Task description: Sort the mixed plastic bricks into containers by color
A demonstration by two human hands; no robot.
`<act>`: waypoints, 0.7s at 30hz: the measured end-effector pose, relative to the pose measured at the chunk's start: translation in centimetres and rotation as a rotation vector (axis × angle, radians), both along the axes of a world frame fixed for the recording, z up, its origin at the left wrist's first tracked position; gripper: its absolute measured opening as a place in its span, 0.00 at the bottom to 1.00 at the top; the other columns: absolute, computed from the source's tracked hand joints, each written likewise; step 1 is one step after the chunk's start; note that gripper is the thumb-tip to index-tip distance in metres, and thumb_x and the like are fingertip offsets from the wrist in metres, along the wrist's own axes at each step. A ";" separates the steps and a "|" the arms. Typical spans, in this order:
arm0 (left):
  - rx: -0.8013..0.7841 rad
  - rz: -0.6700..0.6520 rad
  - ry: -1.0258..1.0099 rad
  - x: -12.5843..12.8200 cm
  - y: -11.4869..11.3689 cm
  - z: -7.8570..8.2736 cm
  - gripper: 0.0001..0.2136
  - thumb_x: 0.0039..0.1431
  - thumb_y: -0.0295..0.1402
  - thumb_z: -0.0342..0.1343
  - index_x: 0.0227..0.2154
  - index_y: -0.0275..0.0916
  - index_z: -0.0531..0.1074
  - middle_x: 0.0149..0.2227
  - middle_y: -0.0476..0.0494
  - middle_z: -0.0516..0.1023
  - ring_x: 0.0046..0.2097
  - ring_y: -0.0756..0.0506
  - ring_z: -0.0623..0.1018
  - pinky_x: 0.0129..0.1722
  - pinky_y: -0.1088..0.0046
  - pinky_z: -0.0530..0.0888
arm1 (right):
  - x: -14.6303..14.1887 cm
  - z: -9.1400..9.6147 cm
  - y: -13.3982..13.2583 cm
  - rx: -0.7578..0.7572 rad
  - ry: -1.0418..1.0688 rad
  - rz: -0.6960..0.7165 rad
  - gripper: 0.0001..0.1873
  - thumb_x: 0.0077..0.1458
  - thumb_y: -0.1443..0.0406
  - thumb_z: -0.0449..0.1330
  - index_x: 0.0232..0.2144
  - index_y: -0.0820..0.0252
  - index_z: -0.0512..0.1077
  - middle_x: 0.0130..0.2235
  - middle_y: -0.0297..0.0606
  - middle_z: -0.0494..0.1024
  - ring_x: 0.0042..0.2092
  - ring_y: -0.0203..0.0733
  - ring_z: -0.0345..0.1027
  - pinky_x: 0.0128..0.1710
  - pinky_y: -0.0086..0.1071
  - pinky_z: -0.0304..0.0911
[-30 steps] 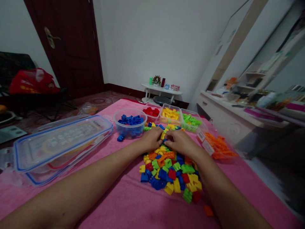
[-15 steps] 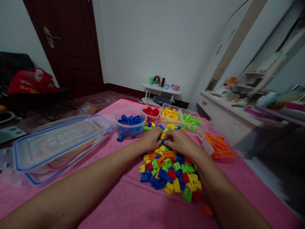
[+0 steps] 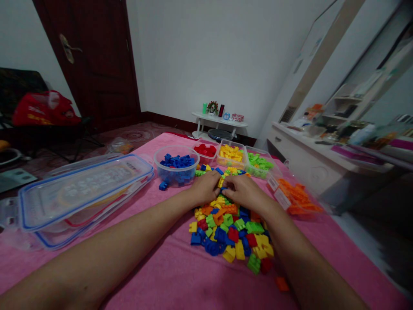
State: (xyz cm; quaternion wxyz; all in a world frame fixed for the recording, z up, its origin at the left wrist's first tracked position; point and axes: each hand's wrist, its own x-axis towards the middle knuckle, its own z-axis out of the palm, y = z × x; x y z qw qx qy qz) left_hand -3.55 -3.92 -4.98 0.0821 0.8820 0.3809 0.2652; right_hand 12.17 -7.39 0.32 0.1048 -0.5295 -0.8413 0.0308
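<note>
A heap of mixed coloured plastic bricks (image 3: 230,230) lies on the pink cloth (image 3: 180,280). My left hand (image 3: 204,189) and my right hand (image 3: 243,191) meet at the far end of the heap, fingers curled and pinched together on a small yellow brick (image 3: 221,183). Beyond them stand a round tub of blue bricks (image 3: 177,165), a tub of red bricks (image 3: 204,151), a tub of yellow bricks (image 3: 230,154) and a tub of green bricks (image 3: 260,163). An orange-filled tub (image 3: 297,198) sits to the right.
Stacked clear lids with blue rims (image 3: 80,193) lie on the left of the cloth. A loose blue brick (image 3: 163,186) lies by the round tub, an orange one (image 3: 282,284) near my right forearm. A white dresser (image 3: 309,165) stands right, a small white table (image 3: 219,122) behind.
Both hands stay pinched together at the far end of the heap; only the camera view shifted slightly.
</note>
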 end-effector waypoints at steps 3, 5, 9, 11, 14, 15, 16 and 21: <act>0.003 0.006 0.004 0.0 0.0 -0.1 0.10 0.51 0.29 0.49 0.38 0.37 0.66 0.42 0.39 0.71 0.46 0.42 0.71 0.47 0.65 0.69 | -0.1 0.1 -0.1 0.000 -0.002 -0.003 0.05 0.47 0.65 0.57 0.28 0.59 0.71 0.28 0.36 0.74 0.29 0.36 0.64 0.28 0.27 0.51; 0.008 0.011 0.008 0.0 0.0 -0.1 0.10 0.51 0.29 0.49 0.38 0.37 0.66 0.42 0.38 0.71 0.46 0.42 0.71 0.47 0.65 0.69 | -0.1 0.2 -0.1 -0.001 -0.004 -0.006 0.05 0.47 0.65 0.57 0.28 0.59 0.71 0.28 0.36 0.74 0.29 0.36 0.63 0.28 0.27 0.50; 0.020 0.014 0.009 0.0 0.0 -0.2 0.10 0.51 0.29 0.49 0.38 0.37 0.66 0.42 0.39 0.71 0.46 0.42 0.70 0.47 0.65 0.69 | -0.1 0.1 -0.1 0.004 -0.004 -0.003 0.05 0.47 0.65 0.57 0.28 0.59 0.71 0.28 0.35 0.74 0.28 0.35 0.63 0.27 0.27 0.50; 0.022 0.011 0.009 0.0 0.0 -0.2 0.10 0.51 0.28 0.49 0.38 0.37 0.66 0.42 0.39 0.71 0.46 0.42 0.70 0.47 0.65 0.69 | -0.1 0.0 -0.1 0.006 -0.005 -0.002 0.05 0.47 0.65 0.57 0.28 0.59 0.71 0.28 0.35 0.74 0.28 0.36 0.63 0.27 0.27 0.50; 0.022 0.010 0.007 0.0 0.0 -0.2 0.10 0.51 0.28 0.49 0.38 0.37 0.66 0.41 0.39 0.71 0.46 0.42 0.70 0.47 0.66 0.69 | 0.0 0.0 -0.1 0.010 -0.012 -0.002 0.05 0.47 0.65 0.57 0.28 0.59 0.71 0.28 0.36 0.74 0.29 0.36 0.63 0.28 0.27 0.50; 0.023 0.009 0.005 0.0 0.0 -0.2 0.10 0.51 0.28 0.49 0.38 0.37 0.66 0.41 0.39 0.71 0.46 0.42 0.71 0.46 0.66 0.69 | 0.0 0.0 -0.1 0.011 -0.013 -0.001 0.05 0.47 0.65 0.57 0.28 0.59 0.71 0.28 0.36 0.74 0.29 0.36 0.63 0.28 0.27 0.50; 0.023 0.009 0.003 0.0 0.0 -0.2 0.10 0.51 0.28 0.49 0.38 0.37 0.66 0.41 0.39 0.71 0.46 0.42 0.71 0.46 0.66 0.69 | -0.1 0.0 -0.1 0.012 -0.012 -0.001 0.05 0.47 0.65 0.57 0.28 0.59 0.71 0.28 0.36 0.74 0.29 0.36 0.63 0.28 0.27 0.51; 0.020 0.015 0.008 0.1 -0.1 -0.1 0.09 0.51 0.28 0.49 0.37 0.37 0.66 0.41 0.39 0.71 0.45 0.42 0.71 0.46 0.65 0.69 | 0.0 -0.1 0.0 0.004 -0.018 -0.011 0.05 0.47 0.65 0.57 0.28 0.59 0.72 0.28 0.36 0.74 0.29 0.36 0.63 0.27 0.27 0.50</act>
